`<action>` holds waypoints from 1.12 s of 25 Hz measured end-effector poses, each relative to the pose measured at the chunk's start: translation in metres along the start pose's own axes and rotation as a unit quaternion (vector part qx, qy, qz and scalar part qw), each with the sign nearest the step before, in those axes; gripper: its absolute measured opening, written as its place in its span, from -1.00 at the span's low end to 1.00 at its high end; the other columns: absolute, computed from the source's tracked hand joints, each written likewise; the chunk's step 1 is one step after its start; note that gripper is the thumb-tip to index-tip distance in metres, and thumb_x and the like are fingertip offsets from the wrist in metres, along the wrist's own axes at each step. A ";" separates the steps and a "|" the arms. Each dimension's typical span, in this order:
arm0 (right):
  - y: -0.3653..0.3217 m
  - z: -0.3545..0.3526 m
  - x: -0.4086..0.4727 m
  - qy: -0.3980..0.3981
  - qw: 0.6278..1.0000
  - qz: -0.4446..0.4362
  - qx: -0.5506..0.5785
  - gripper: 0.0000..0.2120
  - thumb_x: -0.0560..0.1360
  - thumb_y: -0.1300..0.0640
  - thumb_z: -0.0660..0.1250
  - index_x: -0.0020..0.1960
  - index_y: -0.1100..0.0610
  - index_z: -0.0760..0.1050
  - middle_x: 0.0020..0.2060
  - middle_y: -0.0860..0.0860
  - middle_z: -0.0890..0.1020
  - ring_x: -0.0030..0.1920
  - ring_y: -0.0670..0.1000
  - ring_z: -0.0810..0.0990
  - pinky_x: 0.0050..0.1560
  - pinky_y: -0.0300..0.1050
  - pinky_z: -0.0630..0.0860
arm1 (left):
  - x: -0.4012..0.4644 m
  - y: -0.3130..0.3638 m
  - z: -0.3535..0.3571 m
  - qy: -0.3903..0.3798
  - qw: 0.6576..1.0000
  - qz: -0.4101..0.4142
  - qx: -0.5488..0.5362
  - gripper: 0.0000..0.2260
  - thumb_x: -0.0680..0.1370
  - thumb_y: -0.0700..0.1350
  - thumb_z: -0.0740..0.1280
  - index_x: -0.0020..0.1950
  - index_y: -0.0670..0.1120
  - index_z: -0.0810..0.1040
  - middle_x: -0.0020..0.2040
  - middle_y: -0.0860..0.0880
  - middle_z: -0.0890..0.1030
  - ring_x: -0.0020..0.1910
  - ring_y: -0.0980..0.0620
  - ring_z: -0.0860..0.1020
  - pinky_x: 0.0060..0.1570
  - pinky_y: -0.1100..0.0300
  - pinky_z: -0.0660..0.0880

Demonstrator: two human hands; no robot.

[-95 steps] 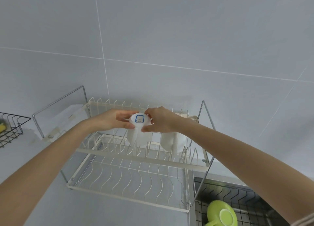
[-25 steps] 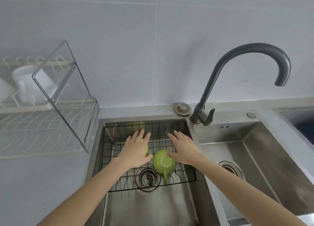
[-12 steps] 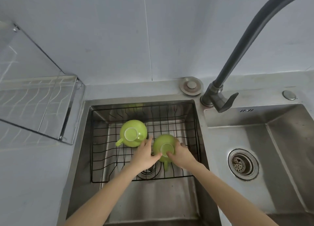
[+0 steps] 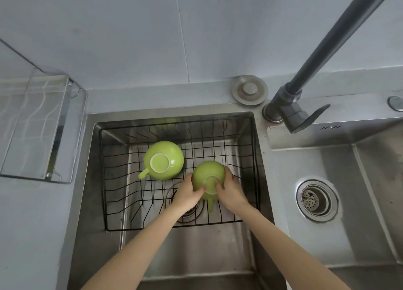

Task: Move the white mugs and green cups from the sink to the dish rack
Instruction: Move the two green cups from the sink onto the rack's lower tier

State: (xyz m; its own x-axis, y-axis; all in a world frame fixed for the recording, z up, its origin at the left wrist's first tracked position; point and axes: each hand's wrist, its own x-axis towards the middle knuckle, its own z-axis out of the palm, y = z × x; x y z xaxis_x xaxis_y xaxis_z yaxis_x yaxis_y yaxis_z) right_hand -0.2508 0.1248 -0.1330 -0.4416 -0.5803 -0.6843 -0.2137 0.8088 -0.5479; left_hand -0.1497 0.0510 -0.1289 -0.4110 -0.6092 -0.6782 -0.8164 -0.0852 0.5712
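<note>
Two green cups sit upside down in a black wire basket (image 4: 113, 165) inside the left sink basin (image 4: 196, 252). The right green cup (image 4: 208, 173) is clasped from both sides: my left hand (image 4: 187, 191) presses its left flank and my right hand (image 4: 230, 190) wraps its right flank, fingers over its base ring. Its handle points toward me, between my wrists. The other green cup (image 4: 163, 160) stands free to the left, handle toward the lower left. Only the corner of the dish rack (image 4: 43, 126) shows at the left edge; no white mugs are visible.
A dark grey faucet (image 4: 294, 106) rises at the upper right, its neck crossing overhead. A second basin with a drain (image 4: 316, 199) lies on the right. A round metal cap (image 4: 249, 90) sits on the rim behind the sink. Grey counter (image 4: 32, 224) runs along the left.
Both hands have tightened around the right green cup, the right hand's fingers now over its base. The view has moved closer over the sink. The left cup has stayed put.
</note>
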 end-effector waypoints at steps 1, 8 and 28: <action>0.000 0.000 0.000 0.002 1.000 -0.001 0.004 -0.45 0.60 0.09 0.09 0.51 0.14 -0.05 0.37 0.27 0.28 0.34 0.25 0.34 0.34 0.11 0.35 | 0.001 -0.001 0.000 0.002 1.000 0.001 -0.009 -0.58 0.53 -0.13 0.26 0.35 -0.19 0.27 0.31 -0.17 0.46 0.27 -0.09 0.44 -0.17 0.39 0.22; -0.013 -0.009 -0.022 0.037 0.999 -0.028 0.025 -0.47 0.57 0.11 0.17 0.48 0.15 0.08 0.35 0.24 0.34 0.33 0.22 0.37 0.32 0.00 0.33 | -0.015 -0.001 -0.010 0.006 0.996 0.016 -0.084 -0.62 0.51 -0.17 0.29 0.30 -0.20 0.34 0.24 -0.16 0.52 0.22 -0.11 0.49 0.17 0.18 0.41; -0.077 0.017 -0.193 0.125 0.975 -0.183 0.022 -0.46 0.53 -0.06 0.22 0.45 0.04 0.19 0.29 0.19 0.41 0.26 0.14 0.43 0.14 -0.15 0.34 | -0.188 -0.037 -0.090 0.133 0.965 0.145 -0.175 -0.54 0.45 -0.04 0.37 0.28 -0.12 0.33 0.06 -0.04 0.52 -0.02 0.03 0.50 -0.14 0.30 0.40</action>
State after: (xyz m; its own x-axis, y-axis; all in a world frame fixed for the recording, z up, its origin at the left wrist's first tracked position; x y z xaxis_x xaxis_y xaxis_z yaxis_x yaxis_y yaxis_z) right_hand -0.1347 0.1729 0.0327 -0.5427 -0.7833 -0.3031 -0.3617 0.5436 -0.7574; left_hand -0.0062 0.0982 0.0192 -0.4440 -0.8248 -0.3501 -0.4762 -0.1138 0.8720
